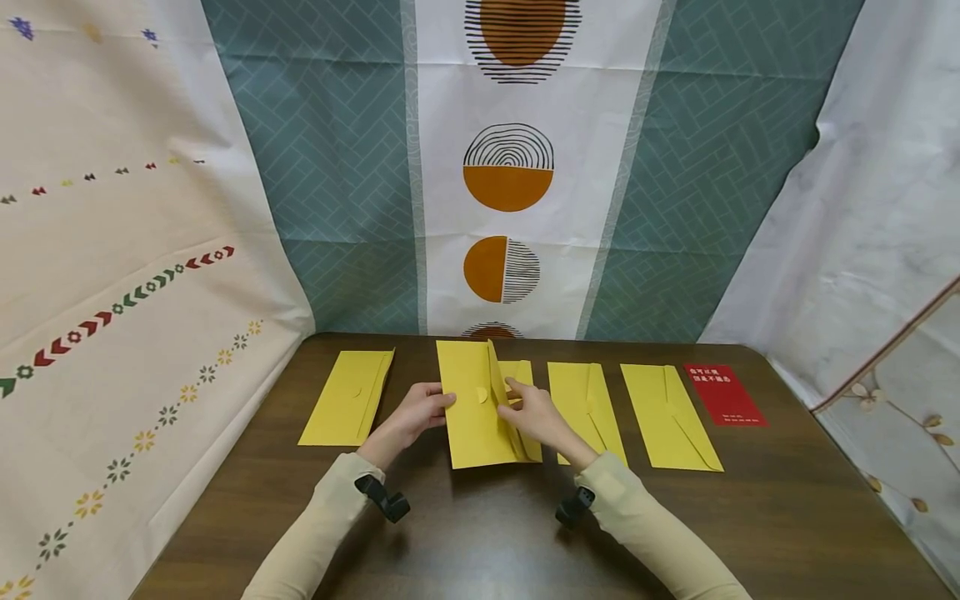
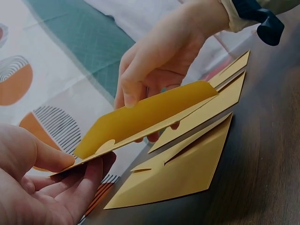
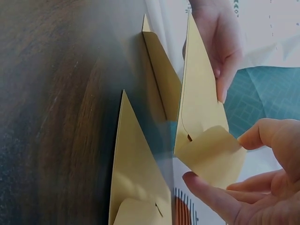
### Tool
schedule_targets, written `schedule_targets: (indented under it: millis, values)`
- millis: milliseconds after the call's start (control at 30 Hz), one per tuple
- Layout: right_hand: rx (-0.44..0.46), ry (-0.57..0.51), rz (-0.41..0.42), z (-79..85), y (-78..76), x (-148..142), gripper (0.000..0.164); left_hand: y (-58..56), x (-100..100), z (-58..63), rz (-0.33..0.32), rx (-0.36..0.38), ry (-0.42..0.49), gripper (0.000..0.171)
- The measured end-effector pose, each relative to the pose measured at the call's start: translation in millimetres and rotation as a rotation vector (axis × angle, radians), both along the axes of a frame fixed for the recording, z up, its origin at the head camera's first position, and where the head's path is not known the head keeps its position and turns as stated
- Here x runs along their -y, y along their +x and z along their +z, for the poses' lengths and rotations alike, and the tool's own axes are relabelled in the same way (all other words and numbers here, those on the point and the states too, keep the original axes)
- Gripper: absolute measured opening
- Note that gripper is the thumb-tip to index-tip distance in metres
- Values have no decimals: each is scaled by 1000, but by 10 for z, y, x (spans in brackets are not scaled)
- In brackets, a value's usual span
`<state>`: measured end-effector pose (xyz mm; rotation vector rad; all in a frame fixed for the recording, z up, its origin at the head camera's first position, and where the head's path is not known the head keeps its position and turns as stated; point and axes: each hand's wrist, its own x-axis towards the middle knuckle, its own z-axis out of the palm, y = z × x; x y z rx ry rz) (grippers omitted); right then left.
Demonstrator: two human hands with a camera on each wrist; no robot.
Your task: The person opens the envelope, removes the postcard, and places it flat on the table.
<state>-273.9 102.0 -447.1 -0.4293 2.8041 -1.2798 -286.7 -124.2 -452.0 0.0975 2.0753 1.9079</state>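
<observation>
A yellow envelope (image 1: 467,417) is held up over the table, its long flap (image 2: 150,110) standing away from the body. My left hand (image 1: 414,417) pinches its left edge, thumb on the near face and fingers behind. On the other side, my right hand (image 1: 542,414) has its thumb on the flap and its fingers behind the envelope, as the left wrist view shows. A small rounded tab or slit (image 1: 482,395) marks the middle of the envelope's face. Partly hidden behind it, another yellow envelope (image 1: 523,372) lies on the table.
On the brown wooden table (image 1: 465,542), one yellow envelope (image 1: 341,400) lies at the left with its flap edge raised. Two more, a nearer envelope (image 1: 573,392) and a farther envelope (image 1: 660,417), lie to the right. Beyond them is a red card (image 1: 726,395) with white print.
</observation>
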Motion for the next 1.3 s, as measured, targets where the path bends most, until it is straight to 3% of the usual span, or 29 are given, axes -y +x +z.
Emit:
schedule_targets:
  millis: [133,300,467,733,833,967,1133,1300]
  values:
    - [7,1,3,-16,0,-26,61,5,-12,16,-12,5,5,35]
    - [12,-8,18,-20,14,-70,59,-36,-36,-59,5,7,-5,35]
    - [-43,-23,26,-11,17,-142,55,-48,-57,-59,13,15,-8,34]
    - [-305,61,-6,45,-7,-269,65,-63,-33,-58,-1,56,62,36]
    - [-433,124,6,88,-12,-316,59,-70,-25,-44,-8,74,82,37]
    - [-568,215,85,116,-33,-375,43,-80,-37,-9,-16,81,92,38]
    - [-587,298,214,111,-51,-433,31,-82,-75,28,-51,77,103,40]
    - [-537,283,229,68,-49,-490,25,-75,-97,27,-88,86,118,41]
